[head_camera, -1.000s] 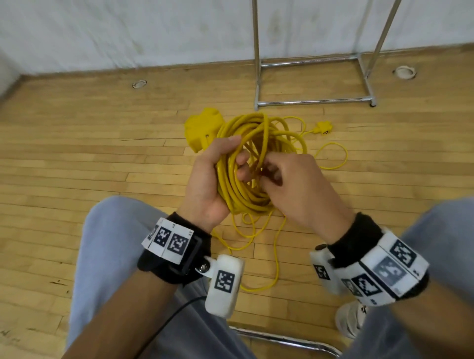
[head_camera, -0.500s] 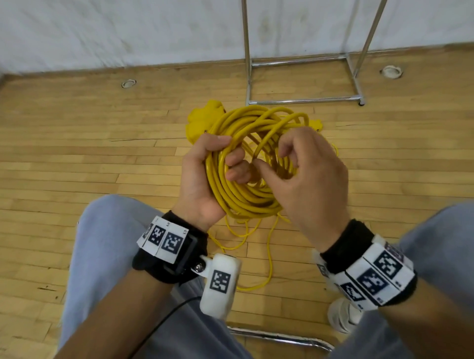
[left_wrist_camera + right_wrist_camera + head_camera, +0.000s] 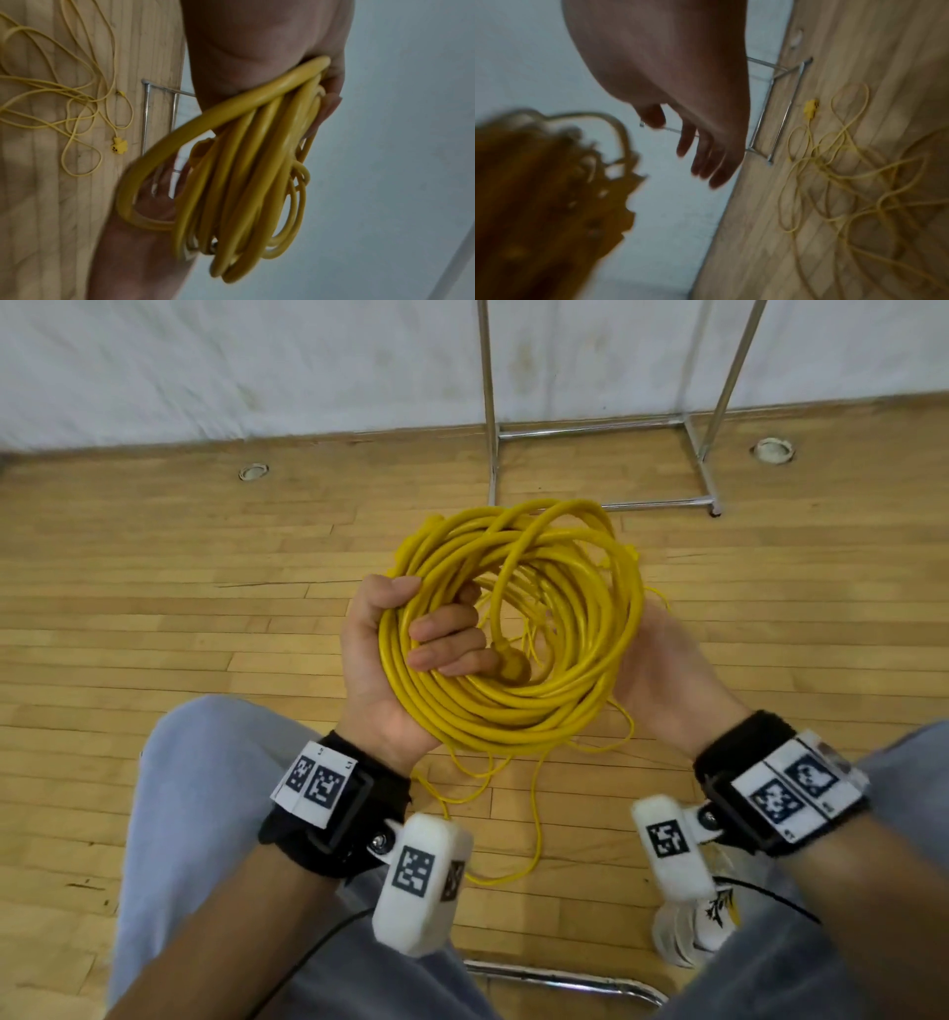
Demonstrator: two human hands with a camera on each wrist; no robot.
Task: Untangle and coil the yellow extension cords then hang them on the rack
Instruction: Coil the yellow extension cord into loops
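A coil of thick yellow extension cord is held up over my lap, its loops facing me. My left hand grips the coil's left side with the fingers curled through the loops. A plug end lies inside the ring. My right hand is at the coil's right edge, partly behind it. In the right wrist view its fingers are straight and hold nothing. A thin yellow cord lies tangled on the floor, with its plug near the metal rack.
The rack's base frame and two posts stand by the white wall ahead. Two round floor sockets sit in the wooden floor. My knees in grey trousers flank the coil, with a chrome chair rung and a white shoe below.
My right hand has let go of the strands in the coil's middle and moved to its right edge, fingers now straight. The coil has been raised and turned flat toward me.
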